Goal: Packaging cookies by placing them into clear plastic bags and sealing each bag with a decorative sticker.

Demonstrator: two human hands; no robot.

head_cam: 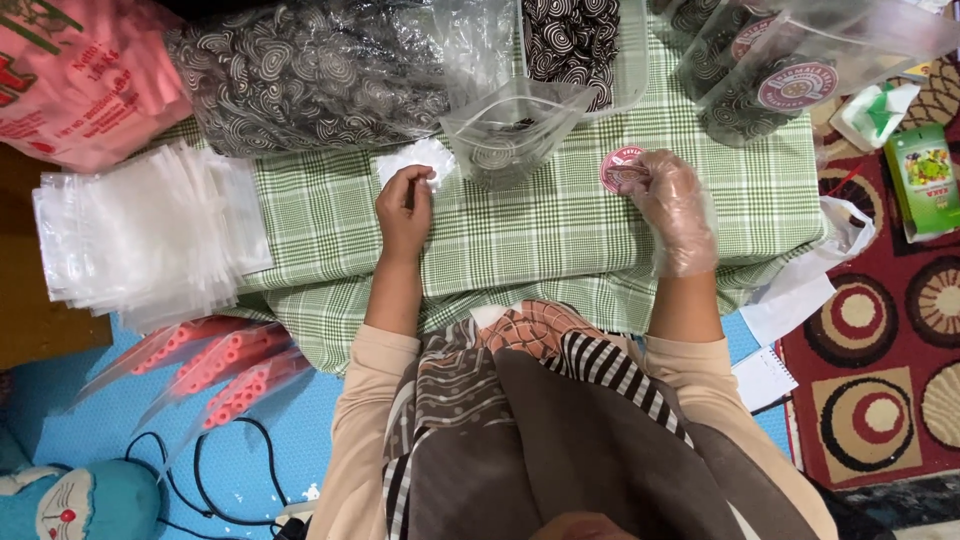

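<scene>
My left hand [405, 205] is bare and pinches the edge of a white round backing paper [420, 158] on the green checked cloth [520, 230]. My right hand [675, 205], in a thin clear plastic glove, holds a round red-and-white sticker [622, 168] by its edge, just above the cloth. Between the two hands stands an open clear zip bag [515, 125] with several dark swirl-patterned snacks in it.
A big clear bag of swirl snacks [310, 75] lies at the back left, and filled, stickered bags [770, 70] at the back right. A stack of empty clear bags [150, 235] sits left, pink tubes in plastic [225, 370] below it. A patterned rug [880, 350] lies right.
</scene>
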